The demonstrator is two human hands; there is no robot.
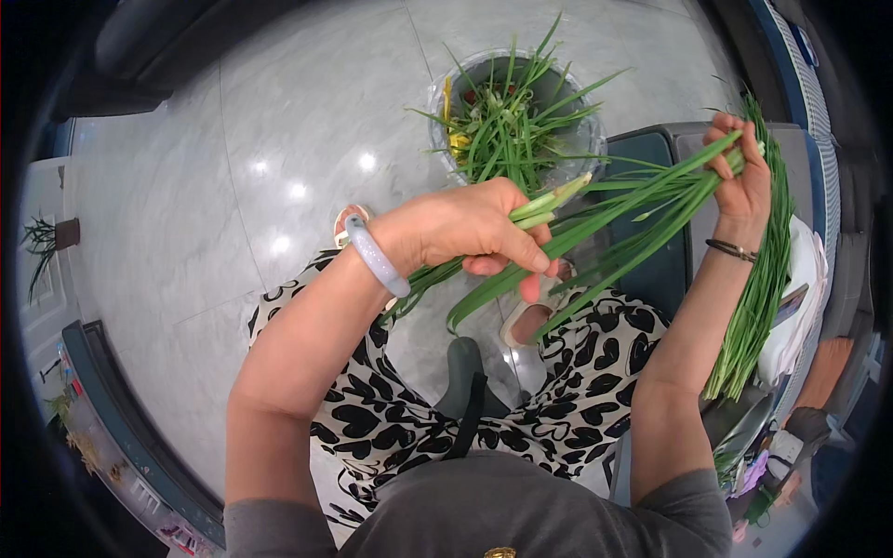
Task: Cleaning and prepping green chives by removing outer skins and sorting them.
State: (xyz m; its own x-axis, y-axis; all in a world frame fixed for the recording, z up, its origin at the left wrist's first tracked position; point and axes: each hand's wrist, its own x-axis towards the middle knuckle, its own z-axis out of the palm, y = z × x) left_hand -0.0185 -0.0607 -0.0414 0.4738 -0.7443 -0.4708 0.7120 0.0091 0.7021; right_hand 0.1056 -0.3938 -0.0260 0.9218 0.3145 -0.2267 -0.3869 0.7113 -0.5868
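My left hand (pixel 474 227), with a pale bangle at its wrist, holds a few garlic chives (pixel 541 206), white stem ends pointing right. Its thumb and fingers also touch a broad green leaf. Farther right, my raised right hand (pixel 745 178) grips another bunch of garlic chives (pixel 670 192) near the stem ends. Those leaves hang down and left, passing by my left fingers. Just behind and beside the right hand lies a large pile of long chives (pixel 750 307), partly hidden by my right forearm.
A lined bin (pixel 593 143) with discarded green leaves (pixel 513 125) and yellow scraps stands ahead on the tiled floor (pixel 160 209). At right is a seat (pixel 704 136) with a white bag (pixel 795 300) and a phone (pixel 790 305). A potted plant (pixel 68 234) is far left.
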